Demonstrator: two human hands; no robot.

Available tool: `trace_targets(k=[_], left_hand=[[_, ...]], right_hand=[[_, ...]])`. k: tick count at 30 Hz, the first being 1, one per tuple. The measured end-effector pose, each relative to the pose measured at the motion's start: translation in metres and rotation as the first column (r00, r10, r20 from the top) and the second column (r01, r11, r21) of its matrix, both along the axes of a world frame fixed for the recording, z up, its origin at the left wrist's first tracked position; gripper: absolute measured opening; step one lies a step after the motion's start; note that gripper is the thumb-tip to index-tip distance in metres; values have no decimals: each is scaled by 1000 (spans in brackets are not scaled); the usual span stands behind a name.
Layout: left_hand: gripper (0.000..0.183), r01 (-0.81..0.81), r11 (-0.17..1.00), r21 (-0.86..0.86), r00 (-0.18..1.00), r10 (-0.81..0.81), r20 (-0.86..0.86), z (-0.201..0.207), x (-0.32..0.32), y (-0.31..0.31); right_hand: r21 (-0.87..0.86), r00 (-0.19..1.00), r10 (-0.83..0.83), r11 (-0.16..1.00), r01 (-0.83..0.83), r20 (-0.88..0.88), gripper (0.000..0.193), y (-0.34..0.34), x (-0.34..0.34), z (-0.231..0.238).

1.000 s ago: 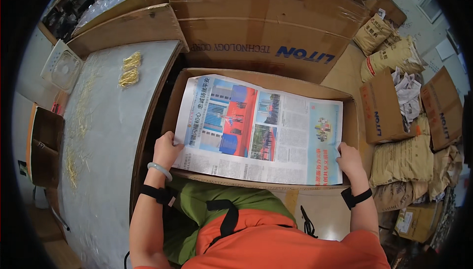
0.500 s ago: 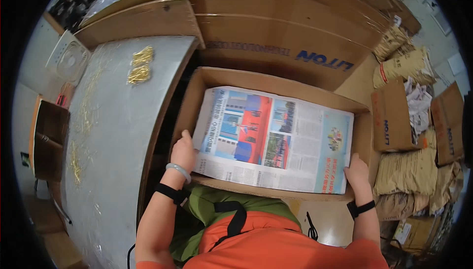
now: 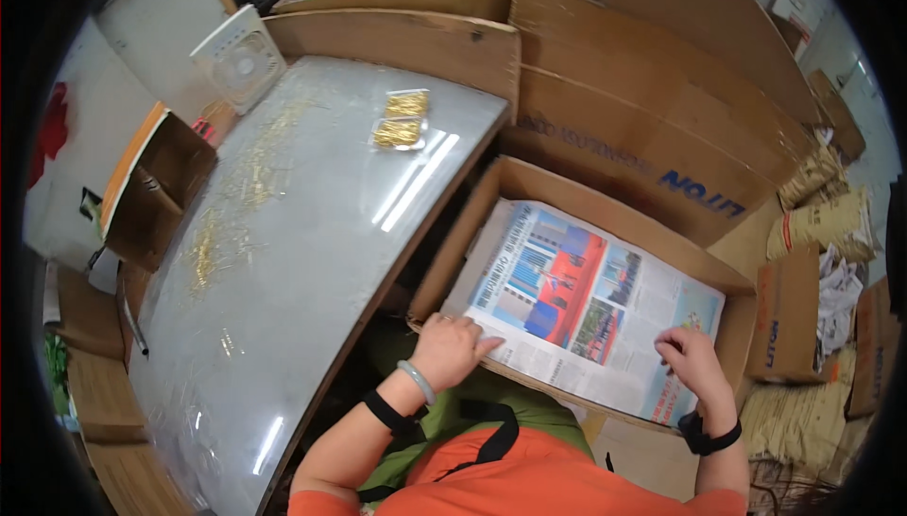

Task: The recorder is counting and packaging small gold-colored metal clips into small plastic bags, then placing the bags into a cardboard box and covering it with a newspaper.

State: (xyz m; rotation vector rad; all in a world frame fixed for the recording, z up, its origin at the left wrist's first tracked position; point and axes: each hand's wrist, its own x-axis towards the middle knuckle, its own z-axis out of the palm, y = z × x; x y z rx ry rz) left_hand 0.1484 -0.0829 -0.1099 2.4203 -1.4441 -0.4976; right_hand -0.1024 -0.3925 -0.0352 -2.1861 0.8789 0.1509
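A shallow open cardboard box (image 3: 595,192) stands in front of me, lined with a printed newspaper sheet (image 3: 573,325). At its near left corner my left hand (image 3: 452,351) is closed on the rim, the thumb stretched out over the paper's edge. Toward the right end of the box, my right hand (image 3: 693,361) hangs over the newspaper with its fingers bent inward. No object shows in it, and I cannot tell whether the fingertips touch the paper.
Left of the box is a grey-topped table (image 3: 312,261) with scattered thin gold pieces (image 3: 203,256) and clear packs of gold pieces (image 3: 402,121). A small white fan (image 3: 241,60) stands beyond. Behind is a large carton (image 3: 652,110); at right are a carton (image 3: 789,313) and paper sacks (image 3: 798,421).
My right hand has left the box's right rim and moved inward over the newspaper. The left hand stays at the near left corner. The view has turned, showing more of the table.
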Motion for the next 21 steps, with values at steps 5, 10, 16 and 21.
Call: trace_targets(k=[5,10,16,21], left_hand=[[27,-7,905,-425,1000,-6,-27,6,-24,22],[21,-126,827,-548,989,60,-136,21,-56,85],[12,-427,702,-570,897,411,-166,25,-93,180],[16,-553,610,-568,785,610,-109,33,-124,222]], right_hand=[[430,952,33,887,-169,304,19,26,155,18],[642,877,-94,718,-268,472,23,55,327,10],[575,931,-108,809,-121,349,26,67,461,-8],[529,976,-55,846,-65,209,20,60,498,-13]])
